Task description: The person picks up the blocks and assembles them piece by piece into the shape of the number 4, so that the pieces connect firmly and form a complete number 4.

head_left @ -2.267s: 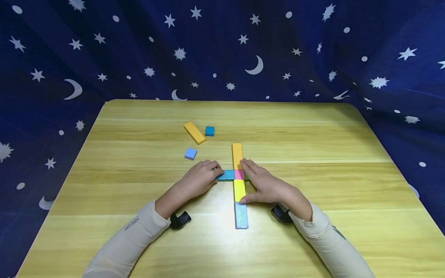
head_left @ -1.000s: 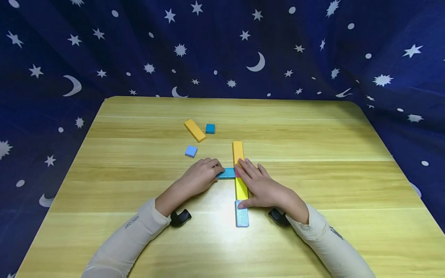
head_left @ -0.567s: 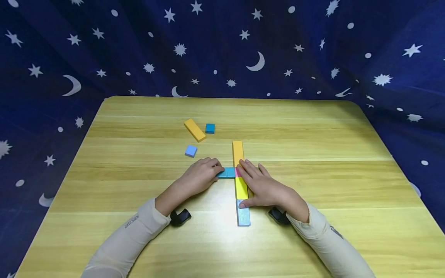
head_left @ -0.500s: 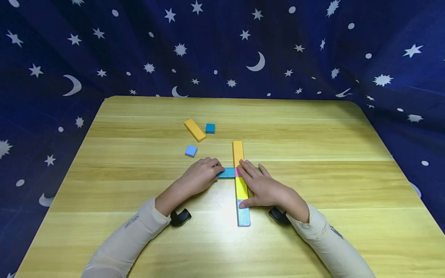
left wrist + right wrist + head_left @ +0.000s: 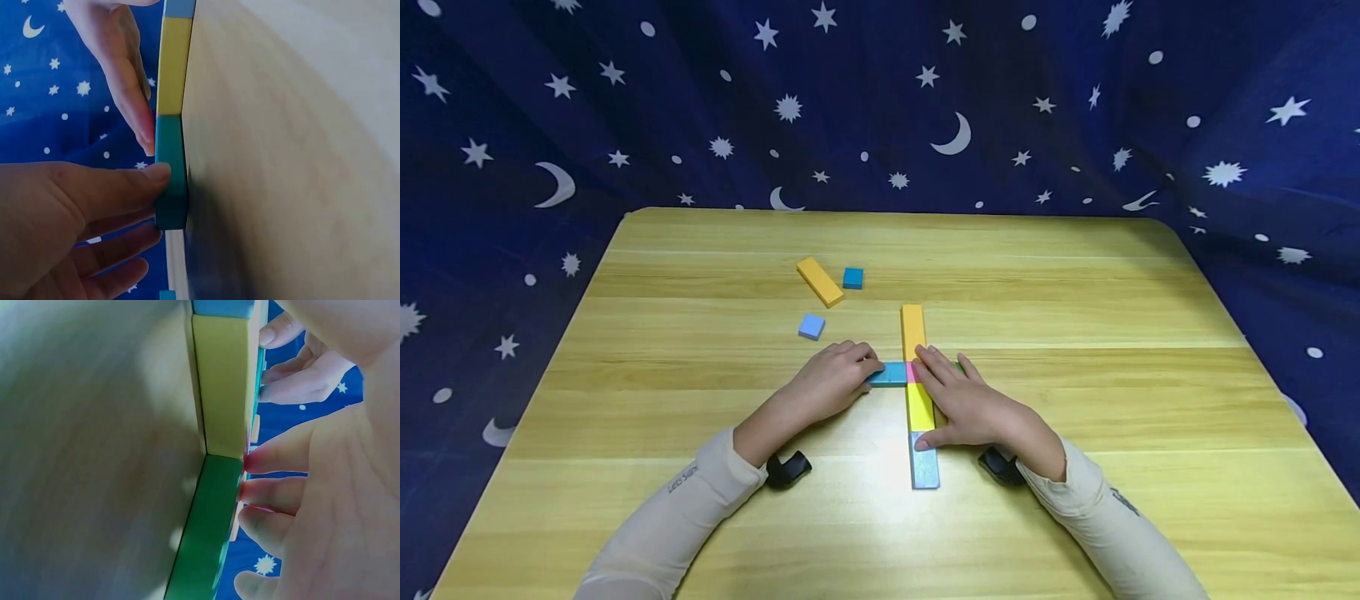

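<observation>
In the head view, flat coloured blocks form a cross on the table. A teal block (image 5: 892,374) makes its left arm, and my left hand (image 5: 827,381) pinches that block's outer end. At the centre is a pink block (image 5: 912,372), partly under the straight fingers of my right hand (image 5: 973,402). An orange block (image 5: 913,325) lies beyond it; a yellow block (image 5: 919,408) and a light blue block (image 5: 926,469) run toward me. My right thumb rests on the light blue one. The green block (image 5: 206,519) on the right is mostly hidden by my hand in the head view.
Left of the cross lie three loose blocks: an orange one (image 5: 820,282), a small dark blue square (image 5: 853,278) and a small periwinkle square (image 5: 812,327). The wooden table (image 5: 1112,292) ends at a starry blue curtain (image 5: 880,108).
Since the earliest frame my right fingers have slid left onto the pink block and the thumb down onto the light blue block, which has shifted slightly right. My left hand keeps its pinch.
</observation>
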The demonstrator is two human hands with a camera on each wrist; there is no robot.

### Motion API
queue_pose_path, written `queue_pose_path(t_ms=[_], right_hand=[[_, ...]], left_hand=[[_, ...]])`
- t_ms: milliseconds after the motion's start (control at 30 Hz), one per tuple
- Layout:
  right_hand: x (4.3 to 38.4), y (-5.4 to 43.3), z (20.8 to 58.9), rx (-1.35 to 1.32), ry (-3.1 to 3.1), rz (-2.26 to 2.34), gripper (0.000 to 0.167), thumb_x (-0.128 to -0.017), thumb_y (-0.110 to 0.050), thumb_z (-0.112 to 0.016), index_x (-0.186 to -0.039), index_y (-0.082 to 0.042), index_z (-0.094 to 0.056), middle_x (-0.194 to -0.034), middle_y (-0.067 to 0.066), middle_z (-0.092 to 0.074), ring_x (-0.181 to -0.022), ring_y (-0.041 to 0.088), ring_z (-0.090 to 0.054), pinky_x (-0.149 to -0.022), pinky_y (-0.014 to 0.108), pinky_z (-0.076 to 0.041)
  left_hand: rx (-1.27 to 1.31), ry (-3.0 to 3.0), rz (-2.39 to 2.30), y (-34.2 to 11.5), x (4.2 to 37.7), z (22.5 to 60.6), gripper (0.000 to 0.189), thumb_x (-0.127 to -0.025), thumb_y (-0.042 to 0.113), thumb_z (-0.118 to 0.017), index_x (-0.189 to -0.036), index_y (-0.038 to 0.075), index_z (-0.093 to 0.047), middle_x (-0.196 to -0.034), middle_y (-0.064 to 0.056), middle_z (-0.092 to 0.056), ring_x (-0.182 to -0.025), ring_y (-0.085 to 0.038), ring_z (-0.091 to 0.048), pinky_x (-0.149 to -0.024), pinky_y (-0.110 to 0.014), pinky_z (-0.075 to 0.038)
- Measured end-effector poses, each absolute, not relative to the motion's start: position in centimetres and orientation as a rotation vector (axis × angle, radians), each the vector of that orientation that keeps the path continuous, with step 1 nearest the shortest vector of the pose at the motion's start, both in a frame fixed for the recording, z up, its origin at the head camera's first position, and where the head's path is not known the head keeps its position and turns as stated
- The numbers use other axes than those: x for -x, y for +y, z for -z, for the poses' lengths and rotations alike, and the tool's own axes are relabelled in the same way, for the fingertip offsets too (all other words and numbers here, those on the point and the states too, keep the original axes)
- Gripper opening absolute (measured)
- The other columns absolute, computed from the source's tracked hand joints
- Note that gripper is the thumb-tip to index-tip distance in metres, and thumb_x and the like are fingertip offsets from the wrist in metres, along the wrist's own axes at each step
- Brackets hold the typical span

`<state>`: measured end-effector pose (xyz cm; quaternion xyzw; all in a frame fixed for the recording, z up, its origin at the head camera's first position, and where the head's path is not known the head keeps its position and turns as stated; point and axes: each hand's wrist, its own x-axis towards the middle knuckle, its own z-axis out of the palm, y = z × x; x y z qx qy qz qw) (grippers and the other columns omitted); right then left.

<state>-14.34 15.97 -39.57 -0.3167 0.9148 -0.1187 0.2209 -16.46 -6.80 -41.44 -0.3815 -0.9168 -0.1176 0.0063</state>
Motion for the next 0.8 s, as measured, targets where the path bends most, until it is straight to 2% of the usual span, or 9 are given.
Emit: queue_pose_path(t_ms=[333, 800], right_hand=[[14.4, 15.9, 39.7, 0.887, 2.531, 0.316, 0.105, -0.073, -0.056, -0.065, -0.144, 0.001, -0.014, -0.153, 0.017, -0.001, -0.141, 0.031, 0.0, -0.109, 0.057, -0.003], [14.3, 15.8, 39.6, 0.894, 2.543, 0.302, 0.106, -0.072, -0.057, -0.065, -0.144, 0.002, -0.015, -0.153, 0.018, -0.003, -0.141, 0.032, -0.001, -0.109, 0.057, -0.004]], left_hand=[[1.223, -2.853, 0.469, -7.8, 17.2, 40.9, 0.033, -0.083, 0.024, -0.066, -0.113, 0.009, -0.063, -0.112, -0.006, -0.059, -0.103, -0.021, -0.056, -0.092, -0.035, -0.044], [0.822, -3.037, 0.462, -11.6, 19.9, 40.6, 0.043, -0.083, 0.019, -0.066, -0.123, 0.007, -0.057, -0.131, -0.016, -0.05, -0.122, -0.033, -0.046, -0.099, -0.049, -0.038]])
